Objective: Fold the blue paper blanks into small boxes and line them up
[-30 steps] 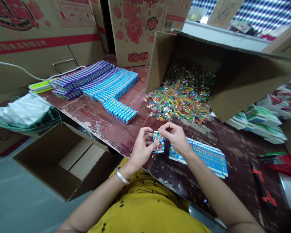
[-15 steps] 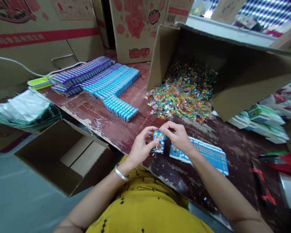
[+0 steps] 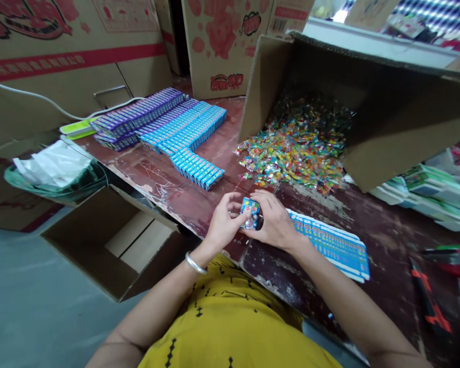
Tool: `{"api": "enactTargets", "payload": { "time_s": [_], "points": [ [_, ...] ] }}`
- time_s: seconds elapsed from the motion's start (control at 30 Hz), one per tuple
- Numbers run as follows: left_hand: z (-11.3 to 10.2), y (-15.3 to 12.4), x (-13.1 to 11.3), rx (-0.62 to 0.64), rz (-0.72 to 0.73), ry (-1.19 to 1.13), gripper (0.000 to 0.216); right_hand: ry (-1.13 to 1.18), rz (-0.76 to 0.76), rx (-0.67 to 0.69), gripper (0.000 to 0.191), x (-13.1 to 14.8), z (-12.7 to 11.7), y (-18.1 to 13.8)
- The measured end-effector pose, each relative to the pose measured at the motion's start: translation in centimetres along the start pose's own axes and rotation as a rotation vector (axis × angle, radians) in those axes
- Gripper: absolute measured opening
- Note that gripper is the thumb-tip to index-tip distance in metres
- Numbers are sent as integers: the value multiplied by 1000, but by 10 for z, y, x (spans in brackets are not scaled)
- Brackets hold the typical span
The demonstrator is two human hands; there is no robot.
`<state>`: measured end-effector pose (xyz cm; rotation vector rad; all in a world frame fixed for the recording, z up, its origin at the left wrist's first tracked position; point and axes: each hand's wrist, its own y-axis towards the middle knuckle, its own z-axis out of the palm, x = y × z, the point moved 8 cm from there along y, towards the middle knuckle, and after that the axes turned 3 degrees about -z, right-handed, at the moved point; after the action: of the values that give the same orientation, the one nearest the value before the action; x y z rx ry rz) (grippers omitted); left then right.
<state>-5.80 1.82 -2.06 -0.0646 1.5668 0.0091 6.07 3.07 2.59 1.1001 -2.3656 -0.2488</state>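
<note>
A small blue printed candy box is held upright above the table between my two hands. My left hand grips it from the left, the thumb across its printed front. My right hand wraps the box's right side, fingers at its top and thumb near the bottom edge. Just right of that hand lies a fanned row of flat blue cartons, partly covered by my forearm. Beyond my hands, a heap of small clear-wrapped colourful candies spills from a tipped cardboard box.
Filled blue boxes stand in rows at the back left, beside stacked purple boxes. An open carton sits below the table's left edge. A red-and-black utility knife lies at right, near green-white packs.
My right hand has moved from pinching the box's top to wrapping its right side. The box is lifted slightly and tilted. The whole view has shifted a little to the left.
</note>
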Motion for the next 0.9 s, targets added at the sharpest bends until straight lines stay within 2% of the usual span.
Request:
{"api": "enactTargets", "payload": {
  "time_s": [0.07,0.13,0.2,0.3,0.37,0.5,0.63,0.7,0.73,0.8,0.9],
  "points": [
    [-11,4,-6,-61,69,171,41,14,26,21,94,-2,2,2],
    [-25,10,-20,-161,190,451,33,20,54,42,106,-7,-1,4],
    [-37,19,-33,-260,282,761,30,8,107,2,100,-18,-13,4],
    [-48,40,-40,-329,315,1102,24,-41,225,-118,73,-48,-34,-7],
    [-51,55,-38,-338,306,1219,21,-78,299,-159,62,-70,-42,-19],
    [-54,77,-29,-361,272,1324,20,-137,408,-133,55,-104,-46,-42],
    [-56,73,-29,-429,292,1307,37,-179,408,-108,36,-117,-47,-55],
    [-48,59,-31,-404,331,1227,42,-189,383,-74,29,-121,-42,-58],
    [-38,50,-30,-354,352,1178,41,-194,372,-49,28,-123,-38,-59],
    [-7,30,-24,-174,393,1087,40,-209,365,5,29,-127,-29,-61],
    [50,-2,-11,99,437,1038,51,-249,380,71,29,-131,-18,-60]
  ]
}}
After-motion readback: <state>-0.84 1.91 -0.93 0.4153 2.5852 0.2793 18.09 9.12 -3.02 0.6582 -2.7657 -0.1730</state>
